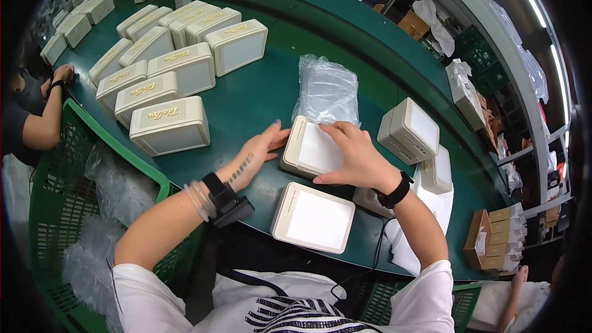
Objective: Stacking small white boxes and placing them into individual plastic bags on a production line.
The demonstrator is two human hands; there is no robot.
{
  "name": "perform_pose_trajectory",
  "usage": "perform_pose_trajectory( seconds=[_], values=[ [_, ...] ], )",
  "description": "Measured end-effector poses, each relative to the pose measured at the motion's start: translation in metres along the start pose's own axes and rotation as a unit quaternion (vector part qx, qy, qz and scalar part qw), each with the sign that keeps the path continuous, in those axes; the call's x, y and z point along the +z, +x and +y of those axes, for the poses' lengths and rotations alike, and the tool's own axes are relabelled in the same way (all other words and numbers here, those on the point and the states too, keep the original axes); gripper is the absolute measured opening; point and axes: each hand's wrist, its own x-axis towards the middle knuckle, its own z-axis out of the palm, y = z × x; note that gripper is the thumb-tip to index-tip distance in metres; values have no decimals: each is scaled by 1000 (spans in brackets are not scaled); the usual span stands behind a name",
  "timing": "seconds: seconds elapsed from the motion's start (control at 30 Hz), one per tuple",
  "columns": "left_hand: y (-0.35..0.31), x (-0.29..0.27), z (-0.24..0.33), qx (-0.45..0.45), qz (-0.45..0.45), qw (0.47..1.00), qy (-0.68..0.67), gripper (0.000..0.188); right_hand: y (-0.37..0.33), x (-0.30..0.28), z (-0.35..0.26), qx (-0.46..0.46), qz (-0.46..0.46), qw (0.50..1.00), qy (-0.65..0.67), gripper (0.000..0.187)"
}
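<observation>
- Box in hand [316, 151]: cream, pale panel up, mid-counter [259, 98], just near of the clear plastic bag pile [328, 89].
- Right hand [364, 157]: spread across that box, fingers toward the far side, thumb at the near side. Can't tell if it's pinching or only resting.
- Left hand [256, 151]: not clenched, fingers extended along the box's left side, nothing in the palm. Firm contact unclear.
- Slip risk: if the right hand is only resting, a lift could let the box drop or skid; bare smooth casing would be the cause.
- Scuff risk: fingertips sit close to the pale panel, so smears or scratches are plausible.
- Bag pile: a push to the far side could rumple it or slide it off square.
- Near box [313, 219]: by the counter's near edge. The left wrist's black module [234, 211] hangs left of it; a sweep right might clip it and send it over.
- Black cable [380, 243]: runs under the right forearm, could snag on a pull toward the body.
- Right stack [413, 126]: close to the right hand, so a wide elbow or wrist swing could shift it.
</observation>
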Motion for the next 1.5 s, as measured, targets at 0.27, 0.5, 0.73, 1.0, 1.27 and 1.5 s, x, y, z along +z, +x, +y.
perform_pose_trajectory(
  seconds=[0.27, 0.5, 0.73, 1.0, 1.27, 1.5],
  values=[
    [-48, 12, 4, -33, 16, 997, 68, 70, -2, 8, -12, -8, 27, 1000, 13, 96],
    [-42, 2, 9, -37, -18, 994, 102, 62, 11, 9, -9, -59, -6, 998, 3, 93],
    [-28, 8, 12, 32, 12, 978, 204, 56, 8, 11, -3, -83, -25, 996, -33, 96],
    [-25, 5, 17, 56, -44, 946, 315, 69, -16, -7, 35, -71, -84, 992, 56, 97],
    [-24, -4, 29, 13, -109, 956, 274, 80, -22, -12, 34, -37, -119, 990, 68, 99],
    [-23, -2, 46, 6, -119, 938, 324, 91, -18, -10, 37, -34, -123, 988, 92, 97]
  ],
)
